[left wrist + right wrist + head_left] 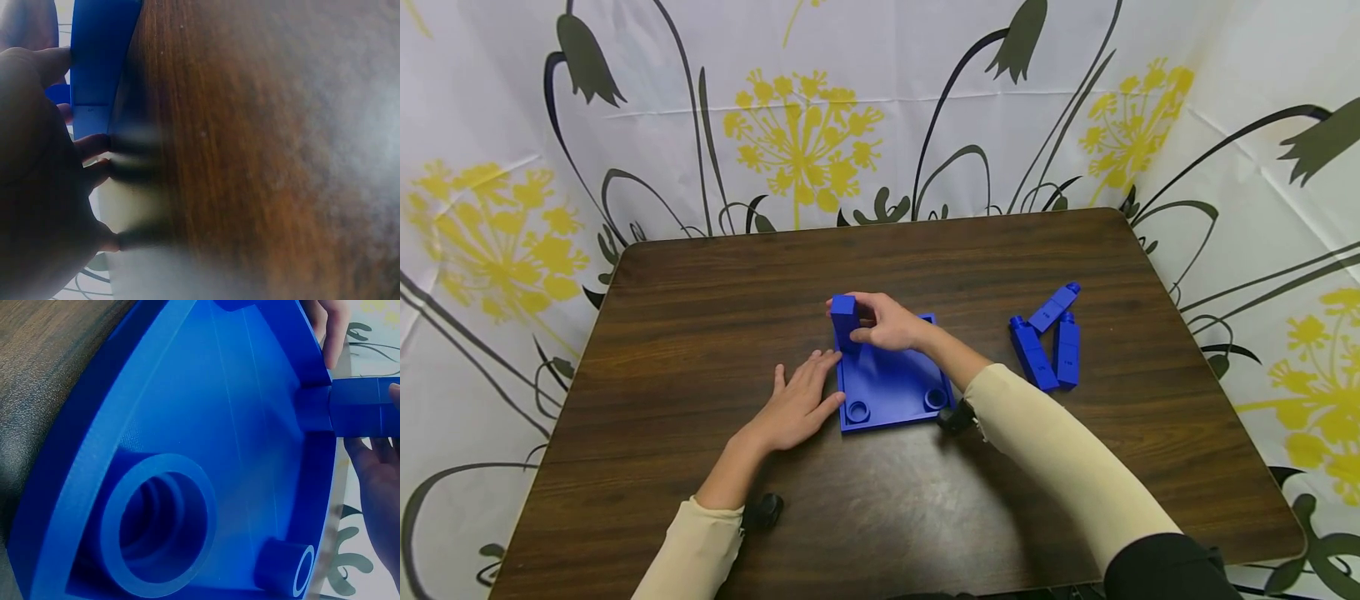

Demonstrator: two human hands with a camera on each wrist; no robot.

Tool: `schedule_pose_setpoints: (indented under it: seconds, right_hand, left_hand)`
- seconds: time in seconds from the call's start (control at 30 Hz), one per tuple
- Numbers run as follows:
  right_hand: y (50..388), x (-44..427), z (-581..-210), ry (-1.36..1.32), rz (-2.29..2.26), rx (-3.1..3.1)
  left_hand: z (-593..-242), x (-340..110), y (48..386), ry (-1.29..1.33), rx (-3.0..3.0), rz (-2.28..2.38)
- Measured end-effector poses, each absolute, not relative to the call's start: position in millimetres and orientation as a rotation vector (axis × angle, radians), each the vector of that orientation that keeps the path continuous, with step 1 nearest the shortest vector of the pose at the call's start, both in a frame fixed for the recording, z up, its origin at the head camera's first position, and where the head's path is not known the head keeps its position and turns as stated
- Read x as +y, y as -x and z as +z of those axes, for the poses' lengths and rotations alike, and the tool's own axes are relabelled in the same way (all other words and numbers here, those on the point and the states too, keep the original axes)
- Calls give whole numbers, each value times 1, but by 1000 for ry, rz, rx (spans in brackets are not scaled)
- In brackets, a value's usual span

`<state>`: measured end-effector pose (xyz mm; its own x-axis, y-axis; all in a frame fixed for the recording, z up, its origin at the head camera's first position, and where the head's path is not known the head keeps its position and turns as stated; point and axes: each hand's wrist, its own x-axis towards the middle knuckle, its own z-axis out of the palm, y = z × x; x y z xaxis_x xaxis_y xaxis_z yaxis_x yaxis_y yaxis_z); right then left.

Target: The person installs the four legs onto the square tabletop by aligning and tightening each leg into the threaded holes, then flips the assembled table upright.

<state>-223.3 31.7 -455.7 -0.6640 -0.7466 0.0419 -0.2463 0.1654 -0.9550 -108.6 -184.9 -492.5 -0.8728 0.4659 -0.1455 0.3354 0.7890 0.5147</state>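
Observation:
A square blue plastic tabletop panel (891,387) lies on the table with its raised rim and round corner sockets facing up. My right hand (891,323) grips a blue table leg (844,307), which stands upright at the panel's far left corner. In the right wrist view the leg (359,407) meets the corner socket, and a near socket (111,534) shows inner threads. My left hand (796,407) lies with spread fingers beside the panel's left edge, fingertips touching the rim. The left wrist view shows this hand (37,156) against the panel's side (100,69).
Three more blue legs (1033,354) lie close together on the brown wooden table (700,308), right of the panel. A white cloth (880,50) with yellow and grey flowers hangs behind and around the table.

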Motion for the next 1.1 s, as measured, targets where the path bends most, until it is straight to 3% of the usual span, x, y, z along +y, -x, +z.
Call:
schedule_pose_setpoints:
  seconds: [1.1]
  right_hand:
    - [217,28,-456,882,-1370,2322]
  left_hand:
    - [-492,-183,109,-621,2729,694]
